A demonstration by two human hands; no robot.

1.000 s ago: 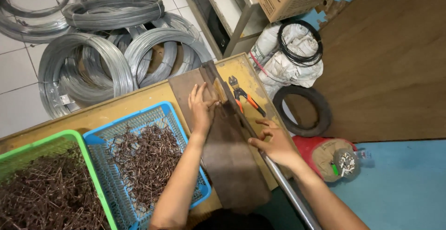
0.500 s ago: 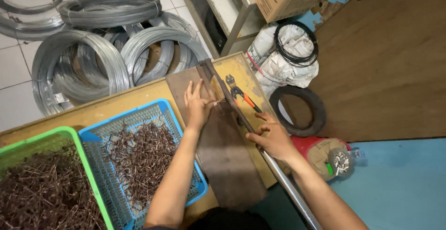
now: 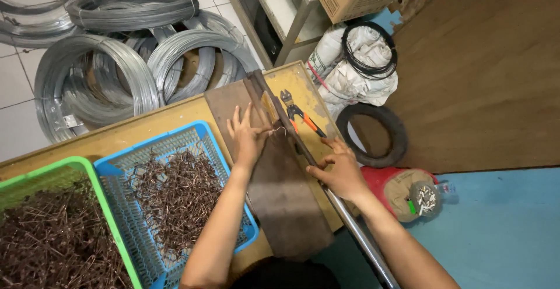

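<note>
The left hand (image 3: 248, 140) presses flat, fingers spread, on the plate (image 3: 280, 190) — thumb at a wire hook (image 3: 280, 130); the right hand (image 3: 341, 172) grips the lever (image 3: 318, 169).

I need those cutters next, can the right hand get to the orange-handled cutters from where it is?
Probably yes: the cutters lie uncovered on the table just beyond the right hand, nothing between.

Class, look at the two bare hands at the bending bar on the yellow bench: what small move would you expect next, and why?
Probably the right hand, resting on the long grey metal lever bar, swings it over. The left hand lies flat on the brown plate, its fingertips pinning a small bent wire piece against the bar, so the wire looks set for bending.
</note>
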